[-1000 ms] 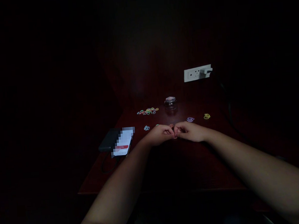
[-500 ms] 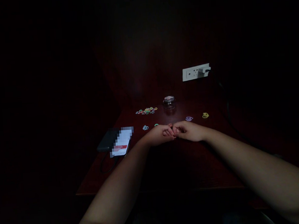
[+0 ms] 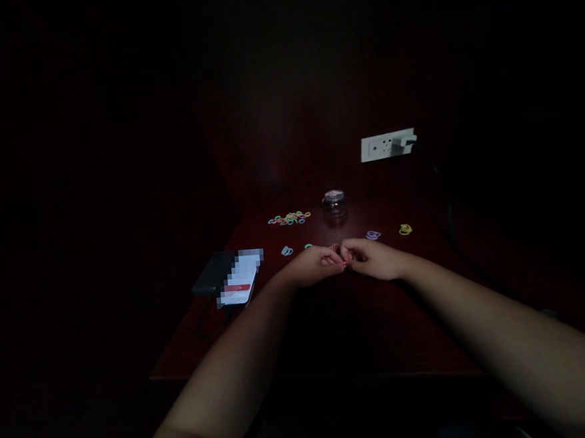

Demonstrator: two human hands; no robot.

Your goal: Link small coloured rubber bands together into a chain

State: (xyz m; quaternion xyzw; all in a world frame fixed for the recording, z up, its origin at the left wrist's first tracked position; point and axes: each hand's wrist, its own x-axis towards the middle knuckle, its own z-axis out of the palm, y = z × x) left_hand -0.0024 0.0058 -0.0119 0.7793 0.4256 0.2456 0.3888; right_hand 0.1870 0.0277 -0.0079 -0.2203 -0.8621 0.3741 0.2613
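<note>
My left hand [image 3: 316,265] and my right hand [image 3: 374,258] meet over the table, fingertips together in a pinch. Both are closed; whatever lies between the fingertips is too small and dark to make out. Just behind them sit orange-red bands [image 3: 334,248], partly hidden by the fingers. A green band [image 3: 309,247] shows past my left hand, and light-blue bands [image 3: 287,251] lie farther left. Purple bands [image 3: 372,235] are behind my right hand, with yellow bands [image 3: 405,229] to their right. A mixed heap of small coloured elastic bands [image 3: 290,218] lies farther back.
A round clear jar [image 3: 334,203] with a lid stands at the back of the dark red table [image 3: 332,350]. On the left, a lit phone [image 3: 241,276] lies beside a dark flat box [image 3: 211,275] with a cable. A wall socket [image 3: 387,145] holds a plug, its cord running down the right side.
The whole view has shifted slightly. Both hands stay pinched together at nearly the same spot, with only a slight shift of the fingers; the band piles look the same.
</note>
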